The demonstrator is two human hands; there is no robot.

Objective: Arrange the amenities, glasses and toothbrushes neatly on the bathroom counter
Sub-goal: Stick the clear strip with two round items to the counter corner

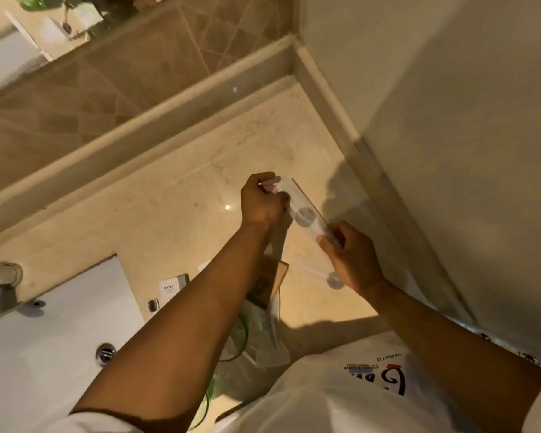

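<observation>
Both hands hold one long clear-wrapped toothbrush packet [306, 215] with a round grey label, above the beige marble counter [175, 207]. My left hand [263, 201] pinches its far end and my right hand [350, 254] pinches its near end. A second similar packet [317, 270] lies flat on the counter just under my right hand. Below my left forearm sit a brown amenity box [267, 284], a small white hotel box [171, 287] and clear-wrapped amenities [270, 339] with green trim.
The white sink basin [44, 345] with its drain [106, 354] lies at the lower left, the chrome tap [0, 273] beside it. A raised marble ledge [156, 120] runs along the back. A cream wall [450, 151] closes off the counter on the right.
</observation>
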